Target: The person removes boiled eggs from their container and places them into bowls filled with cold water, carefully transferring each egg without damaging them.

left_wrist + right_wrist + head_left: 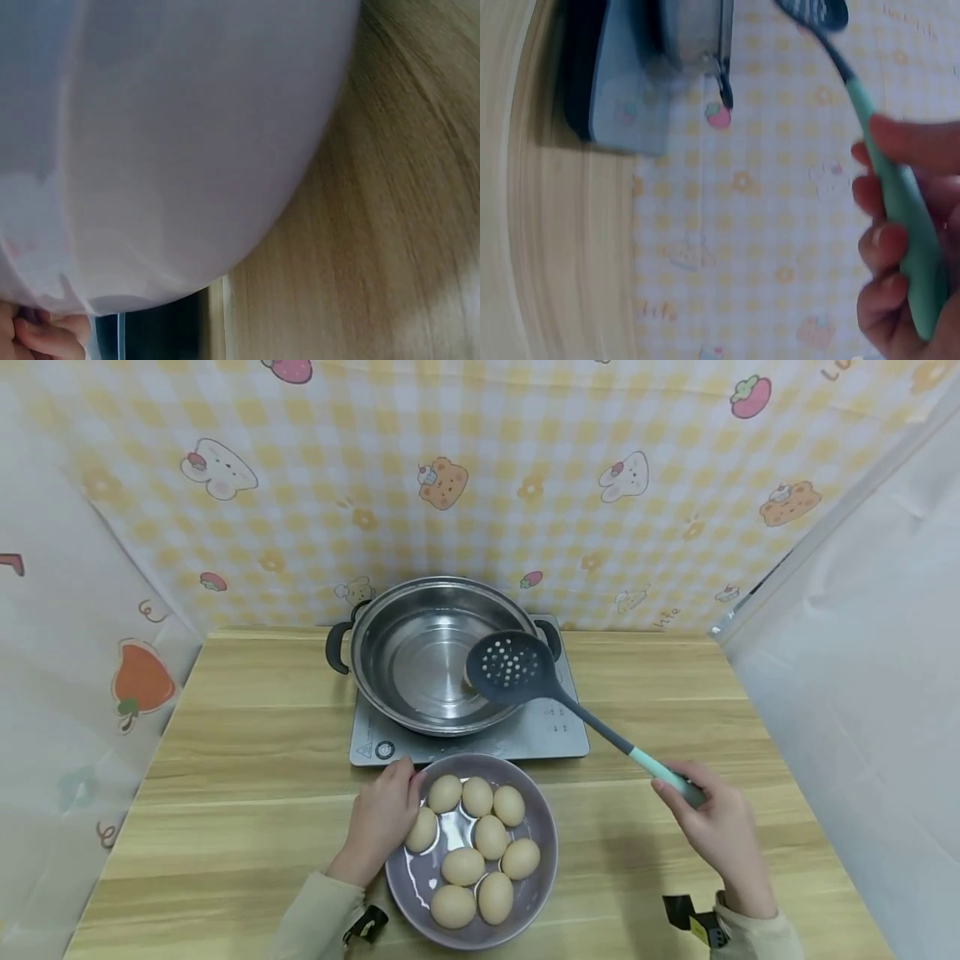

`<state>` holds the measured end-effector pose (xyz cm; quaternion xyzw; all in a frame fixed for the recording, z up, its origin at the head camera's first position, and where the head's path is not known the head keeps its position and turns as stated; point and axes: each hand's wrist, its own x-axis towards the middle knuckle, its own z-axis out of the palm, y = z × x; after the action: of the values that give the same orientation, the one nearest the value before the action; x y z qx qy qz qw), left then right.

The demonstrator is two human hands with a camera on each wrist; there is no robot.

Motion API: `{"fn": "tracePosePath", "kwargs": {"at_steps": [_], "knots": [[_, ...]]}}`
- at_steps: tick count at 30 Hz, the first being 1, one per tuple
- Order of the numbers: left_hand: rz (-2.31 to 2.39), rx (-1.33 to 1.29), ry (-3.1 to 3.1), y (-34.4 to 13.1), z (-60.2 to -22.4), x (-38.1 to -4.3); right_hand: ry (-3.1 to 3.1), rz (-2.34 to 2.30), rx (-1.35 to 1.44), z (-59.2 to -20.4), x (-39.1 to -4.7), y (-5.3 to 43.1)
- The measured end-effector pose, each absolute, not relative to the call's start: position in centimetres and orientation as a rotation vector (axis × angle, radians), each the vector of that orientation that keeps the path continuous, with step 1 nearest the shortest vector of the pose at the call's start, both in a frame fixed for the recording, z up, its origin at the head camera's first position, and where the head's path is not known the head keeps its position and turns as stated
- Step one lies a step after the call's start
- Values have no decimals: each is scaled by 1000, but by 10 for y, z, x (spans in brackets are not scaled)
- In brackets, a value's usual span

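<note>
My right hand point(718, 822) grips the mint-green handle of a skimmer point(513, 668), fingers wrapped round it in the right wrist view. Its dark perforated head is over the right side of a steel pot point(442, 731). A small tan edge shows beside the skimmer head; the rest of that thing is hidden. At the upper left rim of a purple-grey bowl point(547, 877), my left hand point(382, 818) holds on, thumb over the rim. Several light-brown eggs point(462, 866) lie in the bowl. The bowl's outer wall point(180, 150) fills much of the left wrist view.
Beneath the pot is a flat grey cooktop point(480, 747) on a wood-grain table point(247, 760). Black handles point(337, 647) stick out from the pot's sides. A yellow checked cloth point(495, 460) with cartoon prints covers the wall behind.
</note>
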<state>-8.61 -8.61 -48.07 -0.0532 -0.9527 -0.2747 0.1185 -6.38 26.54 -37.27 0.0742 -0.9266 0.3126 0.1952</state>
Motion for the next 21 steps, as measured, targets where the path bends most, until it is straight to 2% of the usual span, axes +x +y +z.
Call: {"fn": "tracePosePath", "kwargs": {"at_steps": [5,21], "knots": [[-800,-167,-2774,-87,-481,-87,-2530,720,139,-376,-75,250],[-814,-155,-2800,-86,-479,-86,-2365,453,231,-387,-109,207]]}}
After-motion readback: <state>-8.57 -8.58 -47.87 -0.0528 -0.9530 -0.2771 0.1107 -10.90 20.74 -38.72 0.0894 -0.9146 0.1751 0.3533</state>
